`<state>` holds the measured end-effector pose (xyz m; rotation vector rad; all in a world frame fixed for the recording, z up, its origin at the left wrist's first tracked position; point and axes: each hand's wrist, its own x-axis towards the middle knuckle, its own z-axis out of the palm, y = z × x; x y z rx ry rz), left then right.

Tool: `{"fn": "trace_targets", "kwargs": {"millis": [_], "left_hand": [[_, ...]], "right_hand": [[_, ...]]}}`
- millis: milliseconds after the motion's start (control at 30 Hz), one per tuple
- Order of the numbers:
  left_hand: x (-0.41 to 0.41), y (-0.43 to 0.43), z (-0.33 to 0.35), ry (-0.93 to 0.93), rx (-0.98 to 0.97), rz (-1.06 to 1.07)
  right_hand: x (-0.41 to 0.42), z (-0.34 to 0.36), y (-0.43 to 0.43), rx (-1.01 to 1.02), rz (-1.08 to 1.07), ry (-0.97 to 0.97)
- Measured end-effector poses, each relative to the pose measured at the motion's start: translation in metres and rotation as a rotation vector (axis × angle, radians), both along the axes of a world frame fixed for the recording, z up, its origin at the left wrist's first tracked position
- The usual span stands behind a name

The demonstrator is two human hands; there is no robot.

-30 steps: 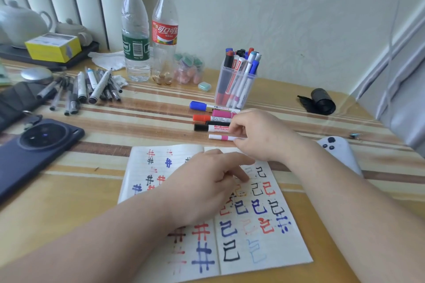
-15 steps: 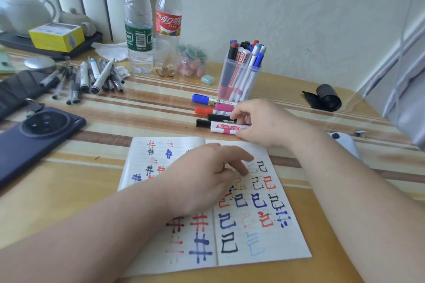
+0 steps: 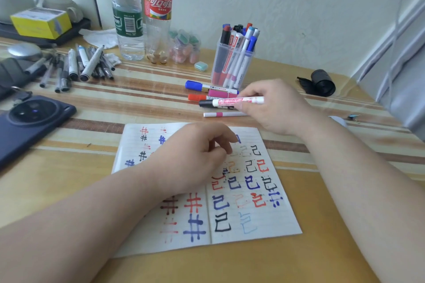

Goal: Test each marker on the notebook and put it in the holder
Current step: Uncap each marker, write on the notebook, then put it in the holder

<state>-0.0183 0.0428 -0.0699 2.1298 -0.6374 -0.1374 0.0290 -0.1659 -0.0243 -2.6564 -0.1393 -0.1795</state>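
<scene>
Phone [image 3: 30, 122]: dark blue slab with a round camera ring, at the left edge of the surface. It is well apart from the work and only at risk if an elbow swings wide.
Pen heap [image 3: 76, 66]: loose grey and black pens toward the far left corner. Anything pushed that way could get lost among them.
Notebook [image 3: 271, 223]: open lined paper booklet, middle of the near edge, both pages crowded with coloured marks. A new stroke may land on an old one and hide whether the ink flows.
Left hand [image 3: 195, 158]: rests on the Notebook with fingers loosely curled, grasping nothing. Any wet ink under the palm could smear.
Loose markers: blue-capped marker [image 3: 200, 86], pink marker [image 3: 220, 94], orange-capped marker [image 3: 197, 97] and thin white pen with a pink band [image 3: 220, 114] lie in a row just beyond the Notebook. The barrels are round, so a brush from the wrist could roll them.
Held marker [image 3: 230, 101]: white barrel with red print and a black cap at its left end, level above that row. Tugging the cap off carelessly could flick it away or ink the fingers.
Holder [image 3: 248, 64]: clear plastic cup toward the far edge, packed with markers. Forcing another in could tip it.
Right hand [image 3: 271, 105]: pinches the Held marker's barrel between thumb and fingers. That grip sits near one end, so the other end may droop or slip.
</scene>
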Motion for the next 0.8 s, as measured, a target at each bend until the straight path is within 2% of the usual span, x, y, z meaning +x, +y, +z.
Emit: {"fn": "trace_targets", "kwargs": {"millis": [67,167,300,367,433,567,667,800], "left_hand": [[0.0,0.0,0.0,-0.019,-0.03,0.062],[0.0,0.001,-0.001,-0.077,-0.119,0.179],[-0.001,0.003,0.001,-0.157,-0.253,0.261],[-0.002,0.003,0.001,-0.146,-0.281,0.221],[-0.004,0.0,0.001,-0.105,-0.277,0.116],[-0.009,-0.005,0.0,-0.226,-0.063,-0.076],[-0.009,-0.004,0.002,-0.307,-0.012,-0.082],[-0.013,-0.007,0.005,-0.219,-0.042,-0.138]], "right_hand": [[-0.021,-0.001,-0.008,0.298,0.033,-0.039],[-0.05,-0.003,-0.023,0.9,0.09,0.106],[-0.065,-0.011,-0.033,1.266,0.076,0.176],[-0.069,-0.018,-0.029,1.311,0.052,0.149],[-0.072,-0.025,-0.019,1.275,0.081,0.129],[-0.078,-0.034,0.003,1.236,0.138,0.069],[-0.08,-0.036,0.008,1.167,0.17,0.075],[-0.082,-0.041,0.017,1.033,0.223,0.081]]}}
